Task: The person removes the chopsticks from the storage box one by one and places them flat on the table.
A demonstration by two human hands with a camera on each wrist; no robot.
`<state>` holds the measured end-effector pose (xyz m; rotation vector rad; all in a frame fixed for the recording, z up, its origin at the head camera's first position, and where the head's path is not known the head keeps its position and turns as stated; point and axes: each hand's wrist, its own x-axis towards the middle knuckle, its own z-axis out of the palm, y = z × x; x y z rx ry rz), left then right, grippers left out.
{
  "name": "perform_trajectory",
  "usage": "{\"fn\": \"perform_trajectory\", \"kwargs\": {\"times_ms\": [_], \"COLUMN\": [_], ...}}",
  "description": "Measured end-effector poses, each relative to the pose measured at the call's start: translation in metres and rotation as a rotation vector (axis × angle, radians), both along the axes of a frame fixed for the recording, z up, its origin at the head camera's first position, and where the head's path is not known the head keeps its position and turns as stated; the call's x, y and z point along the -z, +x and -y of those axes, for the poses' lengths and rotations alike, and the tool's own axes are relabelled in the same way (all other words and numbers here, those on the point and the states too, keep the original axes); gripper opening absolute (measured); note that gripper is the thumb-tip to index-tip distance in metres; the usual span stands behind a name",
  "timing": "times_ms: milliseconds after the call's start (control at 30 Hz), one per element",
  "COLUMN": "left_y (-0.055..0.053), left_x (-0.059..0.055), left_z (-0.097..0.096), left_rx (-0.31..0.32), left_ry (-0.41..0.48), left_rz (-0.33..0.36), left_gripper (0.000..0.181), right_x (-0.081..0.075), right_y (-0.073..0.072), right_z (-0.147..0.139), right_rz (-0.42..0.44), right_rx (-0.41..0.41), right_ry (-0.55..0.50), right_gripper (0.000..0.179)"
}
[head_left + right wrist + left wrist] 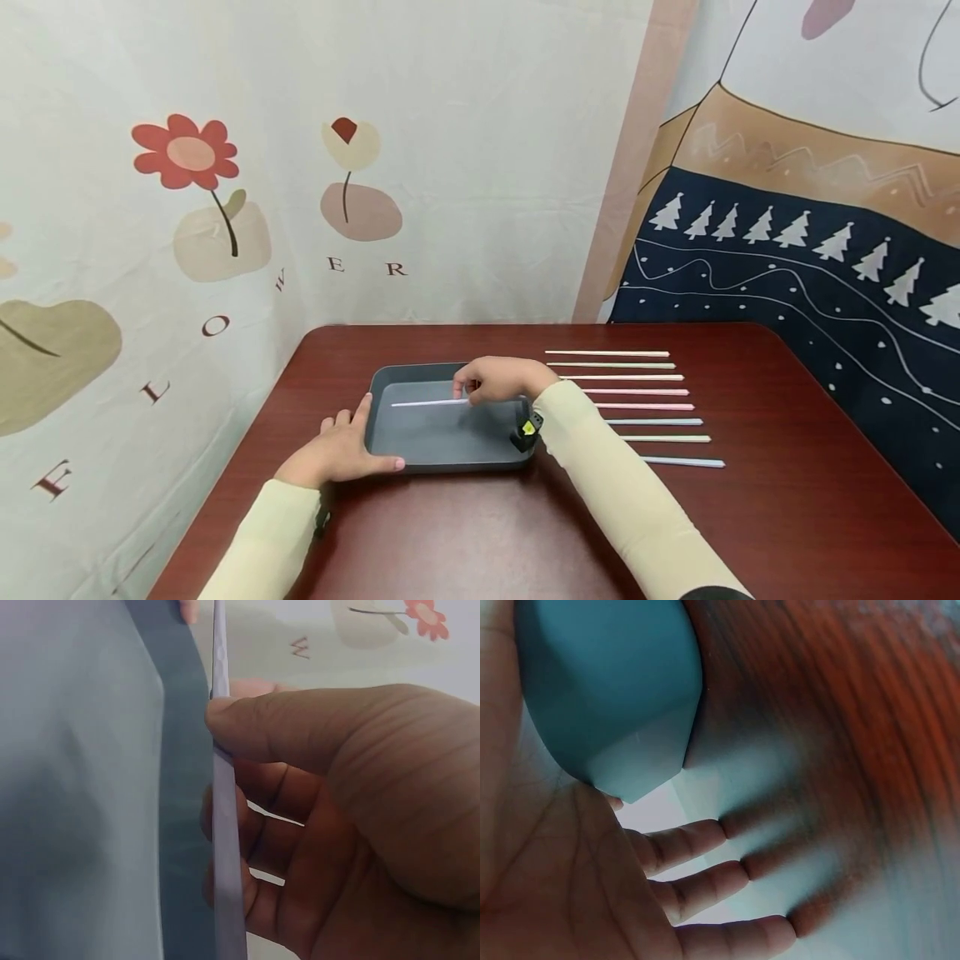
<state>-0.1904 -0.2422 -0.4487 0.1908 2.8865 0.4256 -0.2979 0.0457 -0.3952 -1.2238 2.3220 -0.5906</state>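
Note:
A dark grey rectangular tray (442, 439) sits on the table. My left hand (337, 450) rests at its near left corner, thumb along the front rim and forefinger at the left side. In the left wrist view the other fingers reach straight down to the tabletop beside the tray (622, 682). Over the tray, my right hand (498, 379) pinches a light purple chopstick (427, 403) between thumb and fingers. The right wrist view shows the thumb pressed on the chopstick (227, 795). In the head view it lies crosswise above the tray floor, its thin end pointing left.
Right of the tray, several chopsticks in pale green, pink, blue and cream lie in a spaced row, among them a pink chopstick (652, 407) and a blue chopstick (690, 462). My right forearm covers some of their left ends. A printed cloth (480, 167) hangs behind the reddish-brown table (787, 500).

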Motion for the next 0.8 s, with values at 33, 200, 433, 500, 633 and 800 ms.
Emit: {"fn": "perform_trajectory", "kwargs": {"times_ms": [33, 200, 433, 500, 633, 800], "left_y": [0.0, -0.001, -0.001, -0.001, 0.0, 0.001], "left_x": [0.0, 0.0, 0.001, 0.0, -0.002, -0.005], "left_z": [0.001, 0.002, 0.002, 0.002, 0.001, 0.0], "left_rx": [0.001, 0.012, 0.01, 0.01, 0.017, 0.02], "left_ry": [0.001, 0.003, 0.009, 0.011, 0.013, 0.014], "left_rz": [-0.002, -0.007, 0.001, -0.001, -0.005, 0.0], "left_gripper": [0.143, 0.143, 0.142, 0.142, 0.141, 0.14], "right_x": [0.001, 0.006, 0.012, 0.012, 0.011, 0.012], "right_y": [0.0, 0.004, 0.016, 0.021, 0.027, 0.032], "right_z": [-0.004, -0.027, -0.06, -0.069, -0.086, -0.108], "right_rz": [-0.001, 0.007, 0.059, 0.055, 0.037, 0.035], "right_rx": [0.005, 0.05, 0.153, 0.175, 0.184, 0.188], "right_ry": [-0.003, -0.031, -0.073, -0.082, -0.104, -0.14], "right_gripper": [0.018, 0.018, 0.016, 0.015, 0.015, 0.014]}}
